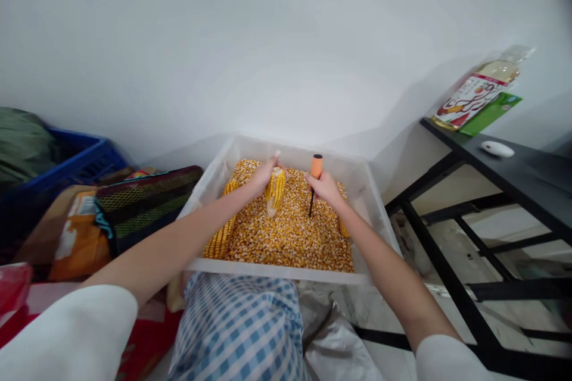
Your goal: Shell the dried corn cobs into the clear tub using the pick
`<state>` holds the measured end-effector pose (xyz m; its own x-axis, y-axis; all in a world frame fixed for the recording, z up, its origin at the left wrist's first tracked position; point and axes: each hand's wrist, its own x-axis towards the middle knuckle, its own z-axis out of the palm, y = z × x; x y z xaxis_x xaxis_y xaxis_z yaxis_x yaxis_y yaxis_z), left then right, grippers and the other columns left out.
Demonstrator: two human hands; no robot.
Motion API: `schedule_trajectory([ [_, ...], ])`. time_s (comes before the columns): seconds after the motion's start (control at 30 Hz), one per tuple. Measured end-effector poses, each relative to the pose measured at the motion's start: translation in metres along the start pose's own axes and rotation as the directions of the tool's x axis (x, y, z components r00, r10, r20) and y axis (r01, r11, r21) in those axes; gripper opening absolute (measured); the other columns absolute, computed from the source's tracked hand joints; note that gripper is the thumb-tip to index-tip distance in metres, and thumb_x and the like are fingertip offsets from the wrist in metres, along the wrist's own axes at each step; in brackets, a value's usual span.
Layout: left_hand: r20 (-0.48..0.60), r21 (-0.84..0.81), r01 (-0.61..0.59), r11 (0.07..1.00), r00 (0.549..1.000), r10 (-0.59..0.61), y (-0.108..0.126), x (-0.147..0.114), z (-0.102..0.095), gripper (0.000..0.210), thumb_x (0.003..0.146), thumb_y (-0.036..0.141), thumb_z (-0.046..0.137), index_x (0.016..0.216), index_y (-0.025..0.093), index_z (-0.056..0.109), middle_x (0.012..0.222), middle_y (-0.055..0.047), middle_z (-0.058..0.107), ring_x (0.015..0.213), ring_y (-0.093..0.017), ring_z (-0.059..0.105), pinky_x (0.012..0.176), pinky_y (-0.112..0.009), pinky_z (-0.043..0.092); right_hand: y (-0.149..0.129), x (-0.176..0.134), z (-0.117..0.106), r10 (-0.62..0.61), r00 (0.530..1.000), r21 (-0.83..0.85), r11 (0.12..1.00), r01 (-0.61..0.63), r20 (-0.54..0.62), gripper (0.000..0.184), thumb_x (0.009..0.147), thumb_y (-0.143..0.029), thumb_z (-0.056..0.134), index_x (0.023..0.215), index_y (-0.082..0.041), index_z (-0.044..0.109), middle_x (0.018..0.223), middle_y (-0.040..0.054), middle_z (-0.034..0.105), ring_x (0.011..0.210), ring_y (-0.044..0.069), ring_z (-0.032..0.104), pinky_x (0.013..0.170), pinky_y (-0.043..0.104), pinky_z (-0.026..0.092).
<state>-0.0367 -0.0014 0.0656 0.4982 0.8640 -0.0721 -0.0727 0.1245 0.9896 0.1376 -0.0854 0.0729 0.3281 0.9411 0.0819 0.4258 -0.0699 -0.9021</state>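
Observation:
My left hand (267, 172) is closed around the upper end of a corn cob (276, 191), which points downward and still carries yellow kernels. My right hand (326, 186) grips a screwdriver (317, 165) by its orange, black-capped handle; the dark shaft slants down over the corn. Both hands are above a translucent plastic bin (286, 271) holding a thick layer of loose corn kernels (286, 241). Whole corn cobs (218, 244) lie along the bin's left side. Part of another cob (344, 228) shows at the right, mostly hidden by my right forearm.
A black metal-framed table (536, 181) stands close on the right, with a bottle (476, 95), a green carton (491, 113) and a white mouse-shaped object (497, 149). On the left are a blue crate (83, 158) and a mesh bag (152, 205). A white wall rises behind the bin.

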Motion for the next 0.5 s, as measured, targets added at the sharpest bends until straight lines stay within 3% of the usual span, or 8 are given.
schedule_trajectory([
  [0.13,-0.064,-0.091,0.042,0.995,0.997,-0.047,-0.007,0.005,0.002,0.050,0.075,0.060,0.041,0.082,0.015,0.062,0.055,-0.001,0.058,0.052,-0.015,0.053,0.056,-0.026,0.042,0.023,0.001,0.008,0.112,0.985,-0.210,0.974,-0.083,0.128,0.026,0.068,-0.043,0.061,0.070,-0.017,0.055,0.044,-0.0019,0.055,0.033,0.011,0.049,0.037,0.020,0.035],
  [0.2,-0.124,-0.218,0.067,0.974,0.988,-0.096,-0.005,0.007,0.002,0.049,0.074,0.060,0.042,0.080,0.015,0.061,0.055,-0.002,0.058,0.053,-0.015,0.056,0.058,-0.026,0.044,0.026,-0.001,0.014,0.077,0.991,-0.326,0.945,-0.039,0.105,0.035,0.069,-0.050,0.058,0.075,-0.016,0.058,0.057,0.0031,0.061,0.051,0.014,0.058,0.051,0.023,0.042],
  [0.27,-0.166,-0.360,0.067,0.931,0.977,-0.134,0.003,0.008,0.002,0.048,0.075,0.060,0.041,0.076,0.015,0.059,0.054,-0.002,0.058,0.055,-0.016,0.058,0.059,-0.027,0.046,0.022,-0.004,0.022,-0.033,0.994,-0.356,0.932,0.068,0.103,0.042,0.072,-0.055,0.053,0.084,-0.015,0.060,0.078,0.0086,0.065,0.073,0.018,0.061,0.066,0.027,0.045],
  [0.4,-0.220,-0.566,0.056,0.822,0.951,-0.216,0.023,0.005,0.004,0.046,0.080,0.054,0.035,0.071,0.015,0.057,0.052,-0.004,0.058,0.055,-0.018,0.060,0.060,-0.028,0.049,0.003,-0.011,0.040,-0.219,0.934,-0.018,0.972,0.234,0.281,0.047,0.081,-0.049,0.043,0.112,-0.016,0.051,0.111,0.0095,0.059,0.098,0.017,0.056,0.083,0.030,0.043],
  [0.5,-0.213,-0.656,0.076,0.751,0.936,-0.281,0.030,0.000,0.008,0.042,0.080,0.051,0.037,0.074,0.014,0.056,0.054,-0.004,0.059,0.057,-0.019,0.061,0.061,-0.029,0.050,-0.010,-0.021,0.048,-0.299,0.889,0.138,0.954,0.267,0.347,0.048,0.078,-0.046,0.050,0.118,-0.019,0.048,0.116,0.0066,0.056,0.101,0.017,0.054,0.087,0.030,0.042],
])
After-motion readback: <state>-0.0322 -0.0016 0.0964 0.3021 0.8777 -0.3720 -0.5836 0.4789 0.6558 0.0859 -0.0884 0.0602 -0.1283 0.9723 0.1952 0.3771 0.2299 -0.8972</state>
